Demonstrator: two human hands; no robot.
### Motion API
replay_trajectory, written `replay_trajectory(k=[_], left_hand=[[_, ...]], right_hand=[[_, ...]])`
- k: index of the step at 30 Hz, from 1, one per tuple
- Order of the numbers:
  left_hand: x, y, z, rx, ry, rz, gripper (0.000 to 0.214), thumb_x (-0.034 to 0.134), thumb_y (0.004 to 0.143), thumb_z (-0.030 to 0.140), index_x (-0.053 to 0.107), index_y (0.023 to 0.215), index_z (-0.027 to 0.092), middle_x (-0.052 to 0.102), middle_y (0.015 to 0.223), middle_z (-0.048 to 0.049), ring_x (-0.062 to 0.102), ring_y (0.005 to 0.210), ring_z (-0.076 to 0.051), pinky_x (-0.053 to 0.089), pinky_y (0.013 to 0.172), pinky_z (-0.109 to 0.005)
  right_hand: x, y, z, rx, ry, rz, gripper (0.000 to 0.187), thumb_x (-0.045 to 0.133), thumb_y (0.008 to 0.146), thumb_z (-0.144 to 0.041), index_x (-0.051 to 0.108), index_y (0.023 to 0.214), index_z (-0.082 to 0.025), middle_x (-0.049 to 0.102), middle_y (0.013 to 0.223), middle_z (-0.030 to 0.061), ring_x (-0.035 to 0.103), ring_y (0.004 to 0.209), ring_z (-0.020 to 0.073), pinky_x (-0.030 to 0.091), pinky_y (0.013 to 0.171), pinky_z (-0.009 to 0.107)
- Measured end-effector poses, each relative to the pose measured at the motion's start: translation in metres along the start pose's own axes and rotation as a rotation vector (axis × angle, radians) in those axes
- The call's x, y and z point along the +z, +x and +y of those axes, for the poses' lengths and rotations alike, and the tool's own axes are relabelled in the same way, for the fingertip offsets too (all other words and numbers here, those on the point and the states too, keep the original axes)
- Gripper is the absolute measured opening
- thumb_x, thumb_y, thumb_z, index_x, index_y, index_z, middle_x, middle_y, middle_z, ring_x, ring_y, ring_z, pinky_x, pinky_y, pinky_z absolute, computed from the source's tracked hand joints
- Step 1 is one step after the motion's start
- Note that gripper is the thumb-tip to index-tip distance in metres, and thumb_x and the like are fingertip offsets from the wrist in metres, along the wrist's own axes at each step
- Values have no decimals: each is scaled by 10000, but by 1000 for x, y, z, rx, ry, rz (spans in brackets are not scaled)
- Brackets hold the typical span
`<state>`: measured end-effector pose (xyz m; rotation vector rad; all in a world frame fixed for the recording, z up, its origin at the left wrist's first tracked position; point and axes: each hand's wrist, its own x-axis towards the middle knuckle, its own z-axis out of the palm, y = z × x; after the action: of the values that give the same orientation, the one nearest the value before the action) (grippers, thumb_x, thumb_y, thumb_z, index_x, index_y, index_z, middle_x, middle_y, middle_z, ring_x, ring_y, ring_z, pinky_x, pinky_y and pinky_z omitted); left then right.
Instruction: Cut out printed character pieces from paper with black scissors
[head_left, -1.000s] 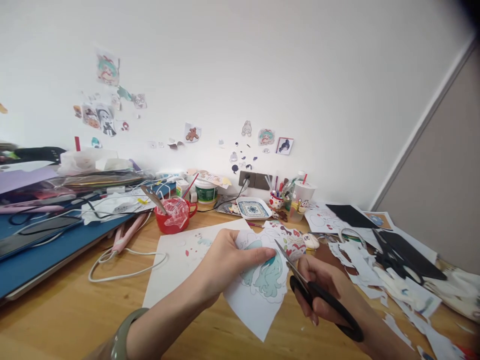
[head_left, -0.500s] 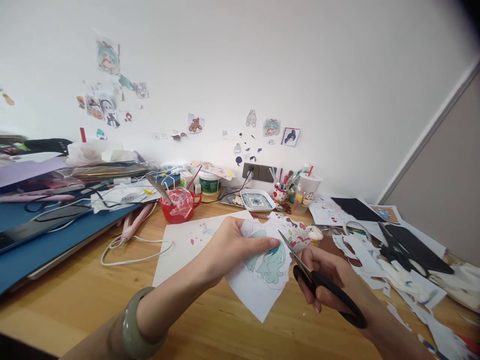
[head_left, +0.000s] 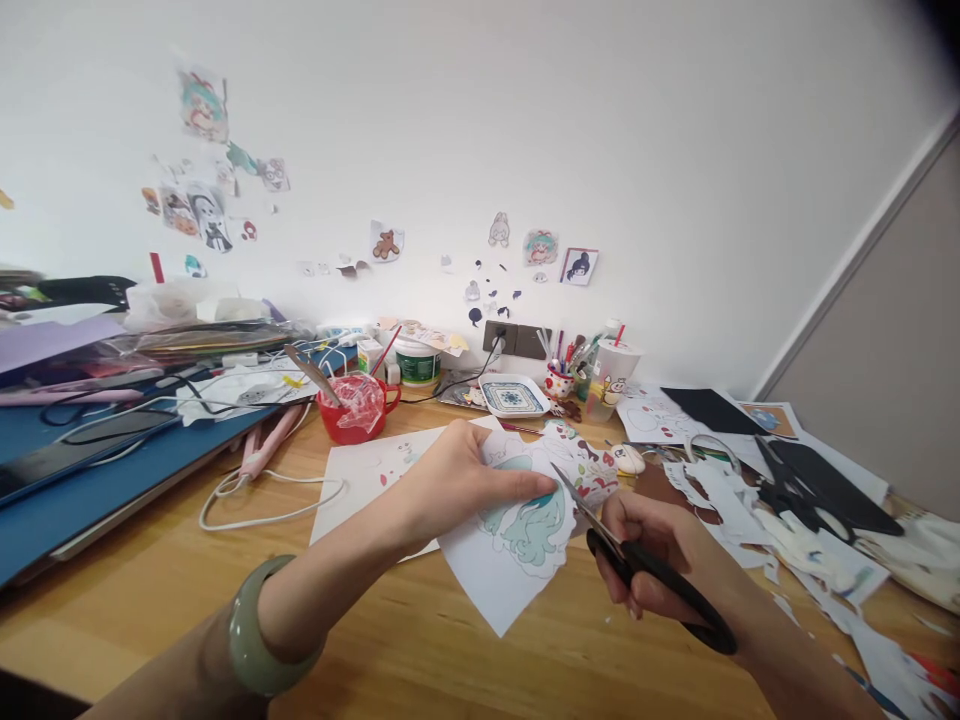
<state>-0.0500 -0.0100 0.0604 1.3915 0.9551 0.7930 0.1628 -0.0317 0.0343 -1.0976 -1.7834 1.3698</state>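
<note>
My left hand (head_left: 457, 480) pinches a sheet of paper (head_left: 491, 590) between thumb and fingers, above the wooden desk. Printed on the sheet is a pale teal drawing of hair, and its right edge is cut in a wavy outline. Black-handled scissors (head_left: 652, 580) are in my right hand (head_left: 660, 535), fingers through the loops. Their blades point up and left, at the sheet's edge beside my left thumb. Behind the held sheet lie a white sheet with small coloured cut-outs (head_left: 360, 480) and a cherry-patterned piece (head_left: 592, 465).
A red mug (head_left: 352, 415), a blue-patterned square dish (head_left: 514, 396) and a drink cup (head_left: 611, 375) stand toward the wall. Paper scraps (head_left: 724, 510) and other black scissors (head_left: 799, 490) lie at right. Cables and a pink-handled device (head_left: 262, 445) are at left.
The held sheet has turned slightly and shifted a little left with my left hand. The scissors stay at its right edge, and the camera view has moved slightly.
</note>
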Motion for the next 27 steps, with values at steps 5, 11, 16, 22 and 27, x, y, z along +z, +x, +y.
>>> replay_trajectory(k=[5, 11, 16, 22, 27], left_hand=[[0, 2, 0, -2, 19, 20, 225, 681, 623, 326, 673, 693, 112, 689, 672, -69, 619, 537, -143, 476, 477, -212], [4, 3, 1, -25, -30, 70, 179, 683, 615, 279, 663, 665, 109, 684, 657, -67, 616, 528, -146, 476, 472, -218], [5, 3, -1, -8, -48, 75, 175, 679, 620, 275, 662, 659, 105, 673, 633, -59, 602, 513, -131, 466, 469, -206], [4, 4, -2, -6, -22, 72, 216, 677, 625, 302, 666, 687, 95, 679, 665, -85, 611, 537, -146, 466, 483, -219], [4, 5, -4, -7, -62, 63, 199, 678, 624, 287, 666, 696, 101, 682, 673, -78, 609, 536, -140, 472, 495, -222]], right_hand=[[1, 1, 1, -33, 30, 17, 319, 704, 593, -247, 389, 611, -204, 594, 584, -5, 472, 478, 101, 367, 462, 227], [3, 1, 0, 26, 18, 66, 379, 740, 544, -373, 406, 567, -196, 588, 574, 14, 464, 505, 121, 335, 450, 228], [5, 3, -7, 59, -5, 86, 427, 756, 486, -425, 399, 522, -193, 536, 541, -10, 402, 478, 96, 275, 437, 215], [5, 5, -8, 65, 11, 54, 481, 742, 481, -478, 351, 532, -205, 515, 516, -24, 388, 465, 87, 287, 426, 204], [5, 5, -6, 59, 28, 44, 440, 730, 511, -420, 347, 533, -205, 518, 519, -25, 401, 452, 82, 302, 415, 198]])
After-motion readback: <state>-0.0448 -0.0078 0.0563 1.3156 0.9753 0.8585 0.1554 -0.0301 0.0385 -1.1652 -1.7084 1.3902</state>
